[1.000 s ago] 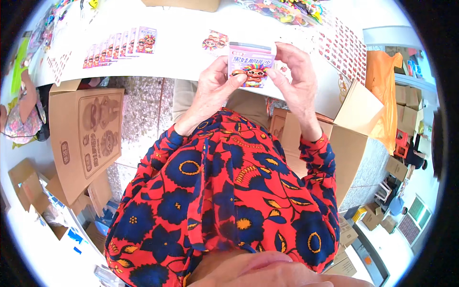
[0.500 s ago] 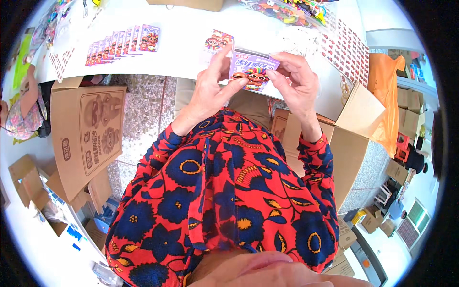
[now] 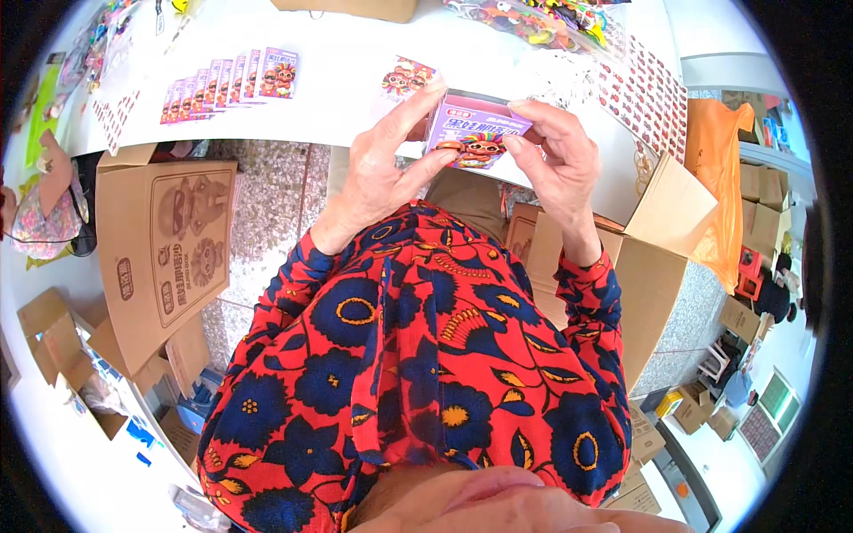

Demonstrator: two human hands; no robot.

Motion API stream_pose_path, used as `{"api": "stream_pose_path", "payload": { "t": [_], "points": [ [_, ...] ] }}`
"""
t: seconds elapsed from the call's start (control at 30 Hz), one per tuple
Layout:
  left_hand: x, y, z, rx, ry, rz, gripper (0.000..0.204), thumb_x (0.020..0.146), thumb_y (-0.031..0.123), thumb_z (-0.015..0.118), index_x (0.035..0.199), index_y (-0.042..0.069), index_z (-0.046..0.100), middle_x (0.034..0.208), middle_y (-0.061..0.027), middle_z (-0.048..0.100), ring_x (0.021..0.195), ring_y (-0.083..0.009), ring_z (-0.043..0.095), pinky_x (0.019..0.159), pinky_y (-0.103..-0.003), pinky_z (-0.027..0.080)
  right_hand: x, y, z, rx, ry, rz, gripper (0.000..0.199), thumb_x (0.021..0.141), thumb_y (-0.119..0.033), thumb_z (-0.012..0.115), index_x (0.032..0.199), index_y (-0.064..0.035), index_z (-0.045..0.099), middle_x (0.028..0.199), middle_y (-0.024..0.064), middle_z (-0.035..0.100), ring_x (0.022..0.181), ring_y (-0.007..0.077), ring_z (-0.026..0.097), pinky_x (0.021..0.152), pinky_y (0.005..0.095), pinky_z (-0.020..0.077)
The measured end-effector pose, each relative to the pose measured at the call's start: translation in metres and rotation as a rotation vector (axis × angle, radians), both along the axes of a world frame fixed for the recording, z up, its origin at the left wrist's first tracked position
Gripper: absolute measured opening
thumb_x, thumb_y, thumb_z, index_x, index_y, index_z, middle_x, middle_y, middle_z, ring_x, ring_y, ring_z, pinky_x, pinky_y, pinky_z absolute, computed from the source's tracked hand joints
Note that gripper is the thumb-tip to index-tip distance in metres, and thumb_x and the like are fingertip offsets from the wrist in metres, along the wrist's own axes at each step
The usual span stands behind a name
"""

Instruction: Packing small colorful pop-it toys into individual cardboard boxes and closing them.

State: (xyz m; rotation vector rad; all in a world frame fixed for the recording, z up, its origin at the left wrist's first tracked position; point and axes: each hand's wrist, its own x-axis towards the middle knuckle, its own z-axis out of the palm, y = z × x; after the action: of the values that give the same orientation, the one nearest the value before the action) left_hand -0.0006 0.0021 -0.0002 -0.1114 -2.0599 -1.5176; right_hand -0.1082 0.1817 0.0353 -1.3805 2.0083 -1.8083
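White surface (image 3: 342,75) up at 12 o'clock, with a fanned row of purple packs (image 3: 213,84) between 10 and 11. Small purple box (image 3: 475,133) is pinched between both hands, left hand (image 3: 378,169) at its 9 o'clock, right hand (image 3: 569,155) at its 3.

Mostly purple on the small box (image 3: 484,126), with a rainbow-haired cartoon figure. Similar purple on the row of packets (image 3: 280,75) left of the small box. White across the worktop (image 3: 342,89) around it. Jumbled multicolour beyond it, in the clear bag (image 3: 542,25). To its right, rows of red spots over a pale sheet (image 3: 647,98), then plain orange on the plastic bag (image 3: 713,178). Below it, navy flowers and yellow-edged leaves over the red shirt (image 3: 444,338).
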Motion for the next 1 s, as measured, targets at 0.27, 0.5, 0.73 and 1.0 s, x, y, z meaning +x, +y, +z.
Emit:
{"api": "stream_pose_path", "payload": {
  "t": [0.27, 0.5, 0.73, 1.0],
  "points": [
    [0.004, -0.006, 0.016, -0.004, -0.052, -0.065, 0.061, 0.074, 0.003, 0.073, 0.129, 0.004, 0.048, 0.127, -0.0166, 0.053, 0.101, -0.0243, 0.062, 0.083, -0.033, 0.052, -0.002, 0.002, 0.000, -0.025, 0.006, 0.048, 0.037, 0.080, 0.010, 0.063, 0.115, 0.0032, 0.053, 0.109, 0.0138, 0.060, 0.087, 0.0133, 0.061, 0.070, 0.0243, 0.0514],
    [0.006, -0.009, 0.015, 0.018, -0.078, -0.092, 0.056, 0.074, 0.005, 0.073, 0.125, 0.003, 0.052, 0.123, -0.0173, 0.056, 0.104, -0.0256, 0.061, 0.085, -0.034, 0.051, -0.005, 0.004, 0.000, 0.039, -0.002, 0.076, 0.035, 0.081, 0.007, 0.063, 0.114, 0.0040, 0.055, 0.110, 0.0140, 0.060, 0.091, 0.0173, 0.062, 0.076, 0.0269, 0.0525],
    [0.004, -0.019, 0.014, -0.281, 0.053, -0.085, 0.064, 0.073, 0.012, 0.076, 0.129, 0.000, 0.046, 0.116, -0.0195, 0.058, 0.096, -0.0268, 0.065, 0.080, -0.035, 0.054, -0.003, -0.001, 0.016, 0.156, 0.052, 0.079, 0.037, 0.080, 0.002, 0.065, 0.117, 0.0004, 0.058, 0.107, 0.0129, 0.063, 0.096, 0.0187, 0.063, 0.079, 0.0297, 0.0535],
    [0.007, -0.022, 0.020, -0.139, -0.025, -0.191, 0.048, 0.077, 0.006, 0.070, 0.122, 0.004, 0.054, 0.118, -0.0159, 0.059, 0.100, -0.0265, 0.062, 0.086, -0.034, 0.051, -0.003, -0.001, 0.020, 0.168, 0.206, 0.099, 0.037, 0.078, 0.001, 0.067, 0.114, -0.0013, 0.061, 0.104, 0.0117, 0.066, 0.085, 0.0169, 0.064, 0.071, 0.0278, 0.0528]
  ]
}}
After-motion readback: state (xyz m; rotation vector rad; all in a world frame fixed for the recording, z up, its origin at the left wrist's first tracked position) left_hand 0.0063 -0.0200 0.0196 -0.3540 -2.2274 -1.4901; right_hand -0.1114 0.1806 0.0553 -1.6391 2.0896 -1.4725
